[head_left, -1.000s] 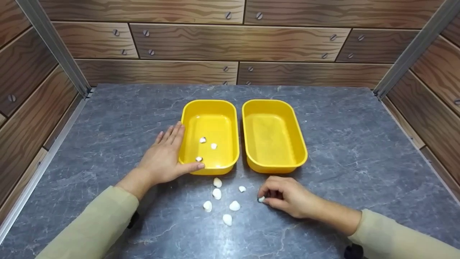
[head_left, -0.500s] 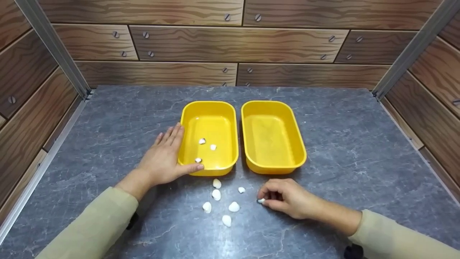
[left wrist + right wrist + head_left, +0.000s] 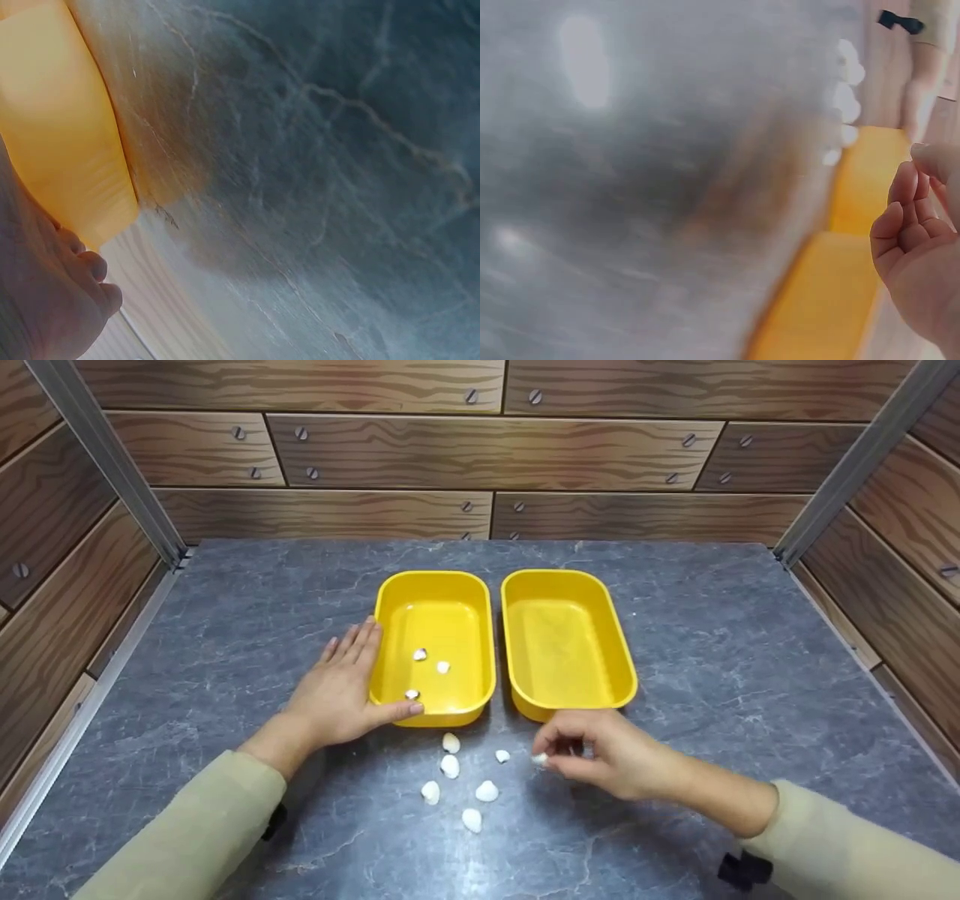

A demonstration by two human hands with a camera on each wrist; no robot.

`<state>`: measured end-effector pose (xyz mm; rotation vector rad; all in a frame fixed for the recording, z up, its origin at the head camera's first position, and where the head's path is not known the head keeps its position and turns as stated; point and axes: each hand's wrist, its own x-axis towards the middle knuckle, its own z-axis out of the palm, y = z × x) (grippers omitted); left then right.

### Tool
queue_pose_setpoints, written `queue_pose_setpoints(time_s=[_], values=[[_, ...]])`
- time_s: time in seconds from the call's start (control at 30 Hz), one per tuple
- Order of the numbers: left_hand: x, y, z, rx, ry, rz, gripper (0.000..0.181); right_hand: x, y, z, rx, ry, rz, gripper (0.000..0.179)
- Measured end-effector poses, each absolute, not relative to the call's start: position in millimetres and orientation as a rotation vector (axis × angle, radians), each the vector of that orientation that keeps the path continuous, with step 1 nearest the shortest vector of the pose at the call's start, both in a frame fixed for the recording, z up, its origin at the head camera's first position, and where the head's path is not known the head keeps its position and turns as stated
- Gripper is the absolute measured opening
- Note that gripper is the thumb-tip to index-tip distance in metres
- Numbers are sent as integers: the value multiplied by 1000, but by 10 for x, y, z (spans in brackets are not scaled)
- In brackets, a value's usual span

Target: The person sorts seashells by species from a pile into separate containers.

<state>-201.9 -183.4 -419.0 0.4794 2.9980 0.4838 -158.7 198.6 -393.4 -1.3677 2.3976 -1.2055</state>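
Observation:
My left hand [image 3: 335, 690] lies with straight fingers along the left wall of the left yellow tub [image 3: 433, 718], its thumb over the near rim. Between thumb and fingertips, my right hand [image 3: 611, 754] pinches a small white seashell [image 3: 539, 760], raised over the table just in front of the right yellow tub [image 3: 570, 709]. In the right wrist view the fingers of the right hand [image 3: 922, 240] are curled in and the shell is hidden. Several white seashells [image 3: 487, 790] are scattered on the table before the tubs. Inside the left tub sit a few small shells [image 3: 443, 667].
The tubs stand side by side with a narrow gap on a grey marbled table [image 3: 712, 660]. Wood-patterned panels [image 3: 420, 450] close off the back and both sides, with metal posts [image 3: 105, 465] at the corners.
My right hand has lifted the pinched shell from the table and moved slightly forward, toward the right tub. The left hand keeps its place on the left tub.

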Motion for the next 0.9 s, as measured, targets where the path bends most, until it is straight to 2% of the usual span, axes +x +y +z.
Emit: queue_pose_setpoints(time_s=[0.17, 0.4, 0.6, 0.9], values=[[-2023, -1833, -4189, 458, 3002, 481, 128, -1792, 1804, -3591, -1289, 2417, -1217, 10], [-2030, -1823, -4177, 464, 3008, 488, 127, -2255, 1459, -3272, -1282, 2519, -1200, 4], [-2025, -1828, -4172, 471, 3007, 486, 127, -2598, 1165, -3260, -1162, 2516, -1168, 9], [-2029, -1831, -4173, 455, 2997, 482, 127, -2979, 925, -3509, -962, 2503, -1162, 10]])
